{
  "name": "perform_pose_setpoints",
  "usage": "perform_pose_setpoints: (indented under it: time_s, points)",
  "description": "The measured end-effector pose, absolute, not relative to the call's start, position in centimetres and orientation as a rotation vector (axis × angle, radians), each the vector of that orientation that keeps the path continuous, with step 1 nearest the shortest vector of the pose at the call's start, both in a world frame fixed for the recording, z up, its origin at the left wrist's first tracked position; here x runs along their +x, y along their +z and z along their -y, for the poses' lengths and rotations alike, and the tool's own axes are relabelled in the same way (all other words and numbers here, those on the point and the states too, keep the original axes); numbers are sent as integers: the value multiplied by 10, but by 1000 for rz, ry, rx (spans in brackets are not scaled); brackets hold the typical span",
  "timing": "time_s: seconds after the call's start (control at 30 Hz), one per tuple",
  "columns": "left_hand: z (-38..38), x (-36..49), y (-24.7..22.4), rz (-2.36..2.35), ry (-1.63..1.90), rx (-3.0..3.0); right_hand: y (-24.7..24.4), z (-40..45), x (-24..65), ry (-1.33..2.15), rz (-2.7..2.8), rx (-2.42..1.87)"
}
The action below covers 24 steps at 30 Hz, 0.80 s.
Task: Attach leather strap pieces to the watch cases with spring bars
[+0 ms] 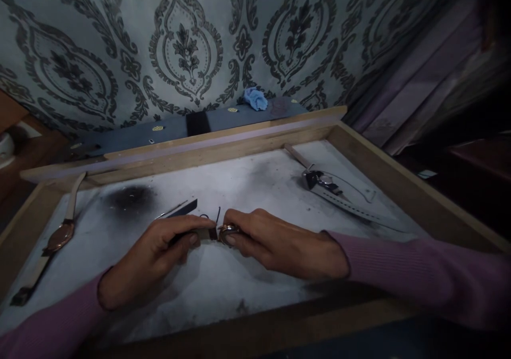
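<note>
Between the fingers and thumb of my right hand (279, 244) is a small round watch case (228, 233) with a shiny rim. My left hand (155, 252) pinches a watch strap (213, 233), whose dark end meets the side of the case. Whether the two are joined I cannot tell. Just beyond my left fingers lie a dark flat blade-like piece (186, 208) and a thin metal tool (170, 210). A narrow dark strip (218, 214) stands out behind the strap. My palms hide most of the strap and part of the case.
A wood-framed tray (223, 311) with a white, smudged bottom surrounds my hands. One watch (60, 236) lies along its left side. Another watch (326, 180) rests at the back right beside a strap and thin wire. A crumpled blue cloth (255, 99) sits behind the tray.
</note>
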State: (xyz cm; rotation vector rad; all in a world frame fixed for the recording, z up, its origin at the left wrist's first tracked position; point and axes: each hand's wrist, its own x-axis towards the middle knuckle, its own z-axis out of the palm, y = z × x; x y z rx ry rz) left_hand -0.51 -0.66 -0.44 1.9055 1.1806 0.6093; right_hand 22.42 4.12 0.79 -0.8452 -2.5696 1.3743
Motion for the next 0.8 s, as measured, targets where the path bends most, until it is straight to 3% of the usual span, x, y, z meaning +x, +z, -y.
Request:
perform_pose_setpoints:
  time_s: [0.8]
  points:
    - [6, -1, 0, -1177, 656, 1994, 7, -41, 223, 1375, 2566, -854]
